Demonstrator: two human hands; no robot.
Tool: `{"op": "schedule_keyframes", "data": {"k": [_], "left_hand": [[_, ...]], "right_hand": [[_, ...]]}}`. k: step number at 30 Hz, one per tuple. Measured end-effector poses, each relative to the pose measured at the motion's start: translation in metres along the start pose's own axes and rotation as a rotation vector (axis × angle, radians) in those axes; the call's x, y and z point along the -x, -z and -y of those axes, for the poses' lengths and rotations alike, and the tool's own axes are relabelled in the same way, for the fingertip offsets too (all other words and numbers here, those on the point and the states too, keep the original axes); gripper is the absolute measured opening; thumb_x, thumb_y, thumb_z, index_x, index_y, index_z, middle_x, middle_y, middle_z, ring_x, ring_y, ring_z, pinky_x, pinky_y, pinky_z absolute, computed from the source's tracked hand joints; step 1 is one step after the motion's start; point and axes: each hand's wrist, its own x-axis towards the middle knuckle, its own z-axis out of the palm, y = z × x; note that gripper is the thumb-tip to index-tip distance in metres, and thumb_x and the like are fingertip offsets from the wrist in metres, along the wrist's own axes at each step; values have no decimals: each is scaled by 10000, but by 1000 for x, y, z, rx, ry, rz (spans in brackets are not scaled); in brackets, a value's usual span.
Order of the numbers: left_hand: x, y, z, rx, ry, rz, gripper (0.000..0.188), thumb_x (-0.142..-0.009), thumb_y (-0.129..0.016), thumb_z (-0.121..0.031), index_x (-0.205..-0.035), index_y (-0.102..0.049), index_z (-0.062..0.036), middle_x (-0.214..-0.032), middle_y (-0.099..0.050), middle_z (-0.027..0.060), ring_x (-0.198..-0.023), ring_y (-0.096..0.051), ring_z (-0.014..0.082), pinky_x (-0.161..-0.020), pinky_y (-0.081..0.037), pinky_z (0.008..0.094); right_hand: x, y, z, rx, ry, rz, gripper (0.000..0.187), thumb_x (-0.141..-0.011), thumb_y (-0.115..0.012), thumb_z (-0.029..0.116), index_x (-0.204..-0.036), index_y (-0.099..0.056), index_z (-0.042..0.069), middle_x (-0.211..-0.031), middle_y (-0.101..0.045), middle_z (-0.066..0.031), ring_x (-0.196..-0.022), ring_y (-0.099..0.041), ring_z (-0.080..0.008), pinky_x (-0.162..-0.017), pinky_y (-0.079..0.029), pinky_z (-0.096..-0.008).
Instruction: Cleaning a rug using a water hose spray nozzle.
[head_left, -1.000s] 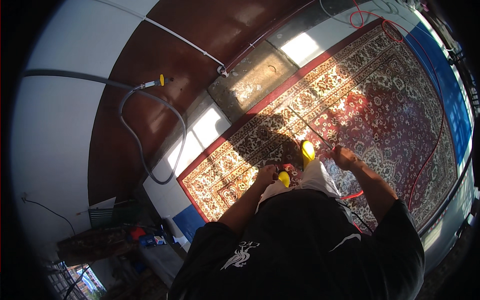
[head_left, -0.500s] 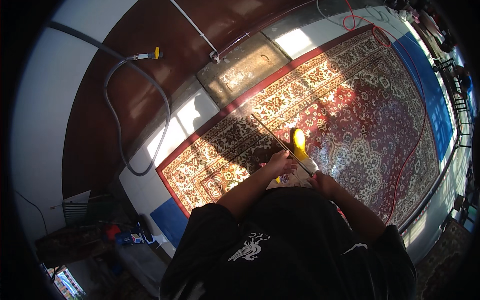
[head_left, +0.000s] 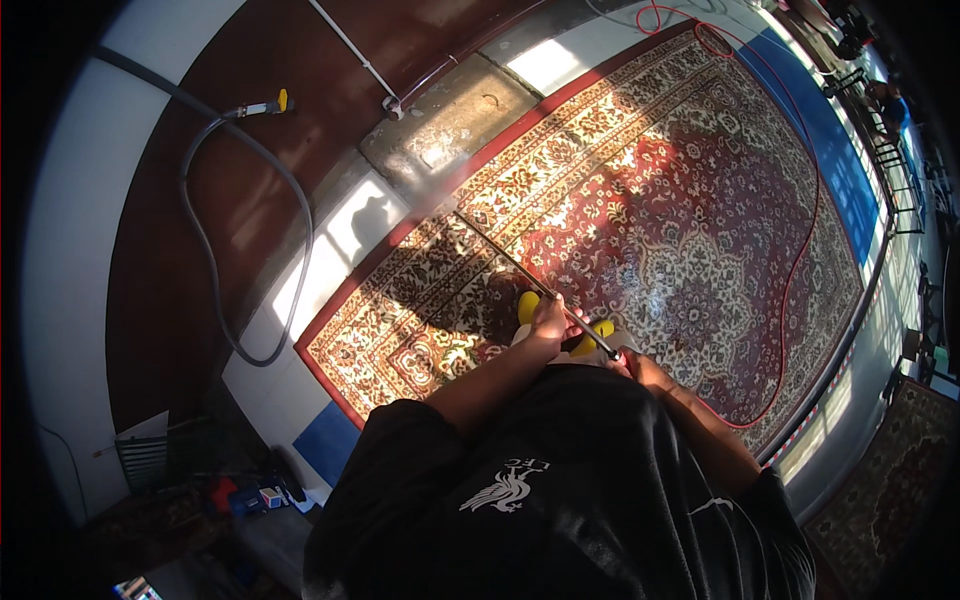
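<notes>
A long, thin pressure washer lance [head_left: 500,252] runs slantwise across my front, its tip over the border of the patterned red rug [head_left: 700,275]. A faint mist hangs near that tip, at the rug's dark red edge. My left hand [head_left: 550,320] is closed round the lance's middle, some of its fingers hidden behind the wrist. Farther right and closer to my body, my right hand [head_left: 645,370] grips the handle end, most of which it covers. Below the lance, yellow boots [head_left: 596,338] stand on the rug.
A red hose [head_left: 815,200] loops along the rug's right side. At left, a thick grey hose [head_left: 190,200] with a yellow-handled valve [head_left: 283,101] hangs against a brown surface. A black metal rack [head_left: 890,165] stands at far right, with another rug [head_left: 890,490] below it.
The lance tip has swung left toward the rug's edge, and both hands have shifted slightly. Both boots now show more plainly. The whole view has moved a little.
</notes>
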Motion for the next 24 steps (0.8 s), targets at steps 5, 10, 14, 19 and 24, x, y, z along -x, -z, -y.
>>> {"op": "schedule_keyframes", "data": {"k": [5, 10, 14, 19, 24], "left_hand": [[9, -8, 32, -115, 94, 35, 264, -978, -302, -341, -1061, -366, -99, -806, -605, 87, -654, -640, 206, -477, -529, 293], [17, -22, 94, -268, 230, 1, 310, -977, -286, -346, -1009, -415, -66, -794, -616, 98, -664, -641, 243, -547, -542, 360], [30, -17, 165, -313, 268, 53, 317, -966, -318, -380, -1044, -410, -86, -819, -612, 91, -715, -640, 281, -621, -523, 413], [67, 2, 234, -420, 281, -3, 295, -964, -353, -375, -1016, -406, -90, -830, -600, 97, -705, -630, 271, -566, -523, 378], [95, 4, 262, -410, 286, 25, 329, -962, -348, -386, -973, -443, -71, -790, -602, 93, -691, -634, 263, -561, -524, 367]], "right_hand": [[45, -12, -18, -268, -23, -30, 438, -898, -503, 404, -999, -515, -22, -738, -595, -178, -734, -598, -253, -689, -451, -338], [96, -33, -83, -13, -22, -3, 433, -888, -511, 412, -1007, -525, -4, -852, -623, -181, -794, -606, -290, -729, -445, -377], [152, -69, -114, -161, -70, 2, 385, -890, -489, 397, -990, -530, 27, -877, -621, -166, -840, -595, -310, -740, -446, -378], [228, -103, -116, -185, -149, -62, 357, -882, -488, 359, -1051, -507, 46, -897, -614, -178, -859, -590, -342, -748, -444, -391], [272, -133, -142, -252, -19, -175, 379, -904, -463, 344, -1117, -485, 31, -981, -607, -191, -944, -581, -351, -810, -447, -383]]}}
